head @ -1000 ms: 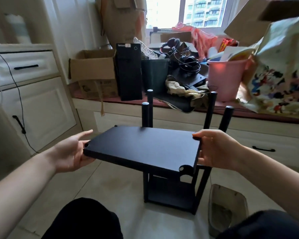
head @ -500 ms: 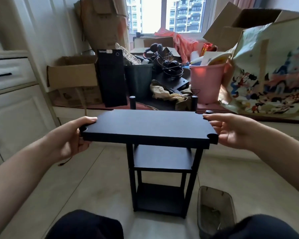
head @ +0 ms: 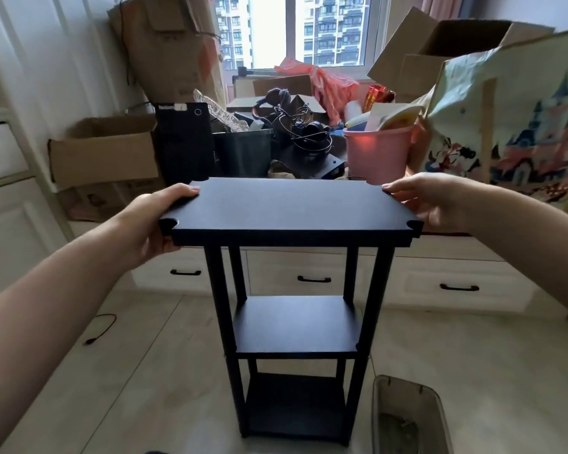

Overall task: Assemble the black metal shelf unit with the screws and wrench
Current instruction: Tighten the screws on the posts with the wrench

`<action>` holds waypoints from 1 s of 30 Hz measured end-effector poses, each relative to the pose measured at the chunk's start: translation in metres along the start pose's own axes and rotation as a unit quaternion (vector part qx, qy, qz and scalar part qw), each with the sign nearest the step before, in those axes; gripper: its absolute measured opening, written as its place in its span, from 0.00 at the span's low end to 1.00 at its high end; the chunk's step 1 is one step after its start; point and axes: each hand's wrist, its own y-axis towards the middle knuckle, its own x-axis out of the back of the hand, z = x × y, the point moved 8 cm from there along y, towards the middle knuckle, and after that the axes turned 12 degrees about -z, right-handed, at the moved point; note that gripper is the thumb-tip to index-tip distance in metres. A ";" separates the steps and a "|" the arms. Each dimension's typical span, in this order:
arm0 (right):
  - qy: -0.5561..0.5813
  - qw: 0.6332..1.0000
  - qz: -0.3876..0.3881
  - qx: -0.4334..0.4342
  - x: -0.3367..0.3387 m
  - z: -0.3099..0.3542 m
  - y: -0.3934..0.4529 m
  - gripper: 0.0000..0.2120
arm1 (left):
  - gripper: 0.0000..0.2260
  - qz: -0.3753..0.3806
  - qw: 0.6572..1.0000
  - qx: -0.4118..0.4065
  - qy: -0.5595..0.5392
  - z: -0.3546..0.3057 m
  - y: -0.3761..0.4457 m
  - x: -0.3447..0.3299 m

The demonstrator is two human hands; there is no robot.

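1. The left hand (head: 151,221) grasps the left short edge of the top shelf panel (head: 289,204): the thumb lies flat on top, and the fingers (head: 164,247) curl underneath near the front left corner.
2. The right hand (head: 430,204) holds the right short edge of the same panel, thumb on top near the back corner, the other fingers curved under and along the side.
3. The panel lies flat between the two hands, its long axis running left to right across the view. Both hands sit about equally near it, one at each end.
4. Each corner of the panel has a round notch. The front left notch (head: 169,223) and front right notch (head: 413,225) appear to sit over the tops of the front posts; whether they are fully seated cannot be told.
5. Below stands the black shelf frame (head: 295,326), upright on the floor, its long axis vertical, with a middle shelf and a bottom shelf already fitted between four posts.
6. The coming move likely turns on pressing the panel straight down, so all four notches meet their posts evenly.
7. No screws or wrench can be made out.
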 end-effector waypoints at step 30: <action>-0.067 0.994 -0.009 -0.084 -0.020 -0.034 0.095 0.07 | 0.13 -0.013 0.998 0.054 0.041 0.058 0.094 -0.044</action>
